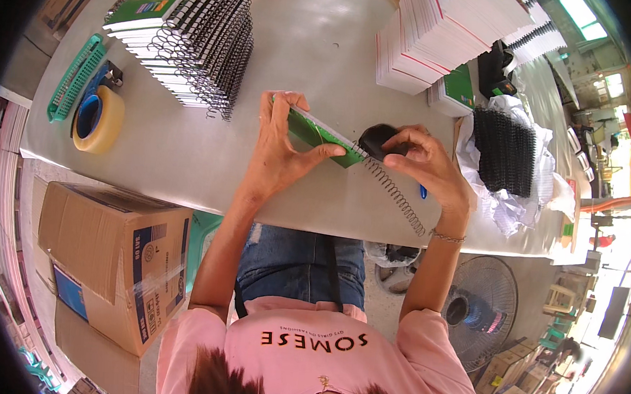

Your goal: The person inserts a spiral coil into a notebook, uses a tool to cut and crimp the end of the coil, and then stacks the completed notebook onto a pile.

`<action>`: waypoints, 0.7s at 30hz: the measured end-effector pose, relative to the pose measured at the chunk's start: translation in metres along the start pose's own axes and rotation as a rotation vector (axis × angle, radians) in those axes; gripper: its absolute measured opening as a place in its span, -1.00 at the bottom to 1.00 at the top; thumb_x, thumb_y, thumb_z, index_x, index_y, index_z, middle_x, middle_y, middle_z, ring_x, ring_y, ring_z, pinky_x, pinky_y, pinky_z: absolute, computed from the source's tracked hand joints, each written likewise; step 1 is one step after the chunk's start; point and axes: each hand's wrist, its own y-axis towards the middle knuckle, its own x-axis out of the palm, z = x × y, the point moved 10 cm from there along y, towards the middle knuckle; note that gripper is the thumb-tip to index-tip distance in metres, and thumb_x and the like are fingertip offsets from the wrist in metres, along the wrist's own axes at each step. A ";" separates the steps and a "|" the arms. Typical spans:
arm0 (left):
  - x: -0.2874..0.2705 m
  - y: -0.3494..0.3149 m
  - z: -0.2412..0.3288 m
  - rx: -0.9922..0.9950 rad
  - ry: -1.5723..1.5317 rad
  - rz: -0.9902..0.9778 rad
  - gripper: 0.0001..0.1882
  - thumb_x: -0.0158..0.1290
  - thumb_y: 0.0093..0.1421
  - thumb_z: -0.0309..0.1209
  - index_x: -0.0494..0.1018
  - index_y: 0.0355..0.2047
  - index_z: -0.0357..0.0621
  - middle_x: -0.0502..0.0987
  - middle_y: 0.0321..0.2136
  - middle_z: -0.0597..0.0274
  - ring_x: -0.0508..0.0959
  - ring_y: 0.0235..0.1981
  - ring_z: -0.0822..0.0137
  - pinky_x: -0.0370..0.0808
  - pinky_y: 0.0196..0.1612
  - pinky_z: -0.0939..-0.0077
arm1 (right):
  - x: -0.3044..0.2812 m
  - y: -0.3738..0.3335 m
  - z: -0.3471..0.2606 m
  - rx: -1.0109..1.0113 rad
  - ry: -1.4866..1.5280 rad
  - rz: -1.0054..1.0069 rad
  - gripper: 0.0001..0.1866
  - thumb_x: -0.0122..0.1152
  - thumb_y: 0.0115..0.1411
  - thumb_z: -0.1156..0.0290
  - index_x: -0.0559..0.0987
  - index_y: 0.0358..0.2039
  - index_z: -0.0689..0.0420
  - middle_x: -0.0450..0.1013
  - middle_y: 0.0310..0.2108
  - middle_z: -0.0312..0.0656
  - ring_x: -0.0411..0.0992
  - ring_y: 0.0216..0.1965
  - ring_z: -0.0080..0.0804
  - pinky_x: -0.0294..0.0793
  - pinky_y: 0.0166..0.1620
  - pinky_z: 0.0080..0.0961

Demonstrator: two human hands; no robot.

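My left hand (283,141) grips a green-covered notebook (319,137) above the table, its thumb on the cover and its fingers over the far edge. A dark wire spiral coil (395,195) sits partly in the notebook's edge, and its loose length trails down to the right. My right hand (429,164) hovers just beside the coil, fingers curved and thumb apart from the forefinger; whether a fingertip touches the coil is unclear. Behind those fingers is a rounded black object (374,138), partly hidden. A small blue item (423,191) shows beneath my right hand.
Spiral-bound green notebooks (195,41) are stacked at the far left, near a tape roll (100,120) and a green basket (77,78). Paper stacks (433,38) and black coils (504,152) lie on the right. A cardboard box (120,257) and a fan (478,308) stand below the table edge.
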 end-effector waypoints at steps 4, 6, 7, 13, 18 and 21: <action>0.003 0.000 0.001 0.037 0.001 0.007 -0.23 0.48 -0.24 -0.22 0.23 -0.13 -0.14 0.22 -0.19 0.12 0.31 -0.11 0.10 0.36 -0.08 0.23 | 0.007 -0.021 -0.036 -0.342 0.498 -0.239 -0.63 0.47 -0.01 0.25 0.61 -0.30 0.26 0.37 -0.09 -0.20 0.37 -0.01 -0.41 0.35 0.02 -0.47; 0.002 0.002 -0.001 0.005 -0.026 0.001 -0.23 0.48 -0.25 -0.23 0.24 -0.12 -0.14 0.23 -0.18 0.11 0.31 -0.11 0.10 0.37 -0.08 0.23 | 0.007 -0.006 -0.017 -0.139 0.352 -0.086 -0.62 0.48 -0.01 0.23 0.61 -0.30 0.25 0.38 -0.08 -0.20 0.38 -0.03 -0.45 0.36 -0.02 -0.50; 0.002 0.003 0.000 -0.008 -0.041 -0.007 -0.23 0.49 -0.25 -0.24 0.24 -0.12 -0.14 0.23 -0.17 0.11 0.31 -0.11 0.10 0.38 -0.08 0.23 | 0.006 0.000 -0.007 -0.037 0.280 -0.004 -0.61 0.48 -0.01 0.23 0.61 -0.30 0.25 0.39 -0.08 -0.19 0.39 -0.05 -0.47 0.37 -0.04 -0.51; 0.004 0.003 0.002 0.027 -0.041 -0.009 -0.23 0.47 -0.23 -0.24 0.25 -0.10 -0.15 0.23 -0.17 0.10 0.31 -0.11 0.10 0.38 -0.08 0.24 | 0.004 -0.011 -0.002 -0.142 0.059 0.096 -0.61 0.47 0.00 0.24 0.60 -0.26 0.25 0.44 -0.16 -0.22 0.44 -0.16 -0.49 0.43 -0.13 -0.56; 0.004 -0.001 0.003 0.050 -0.041 -0.017 -0.24 0.46 -0.21 -0.26 0.25 -0.08 -0.18 0.24 -0.19 0.10 0.32 -0.12 0.09 0.37 -0.06 0.26 | 0.007 -0.013 -0.008 -0.092 0.238 0.094 -0.64 0.48 0.00 0.27 0.60 -0.27 0.24 0.43 -0.16 -0.21 0.46 -0.17 -0.46 0.44 -0.11 -0.57; 0.005 0.001 0.006 0.071 -0.052 -0.035 -0.24 0.46 -0.21 -0.26 0.25 -0.09 -0.20 0.24 -0.19 0.10 0.32 -0.11 0.10 0.36 -0.05 0.27 | 0.011 -0.024 -0.007 -0.079 0.220 0.091 -0.61 0.47 0.00 0.23 0.60 -0.28 0.25 0.41 -0.14 -0.19 0.45 -0.12 -0.44 0.43 -0.11 -0.58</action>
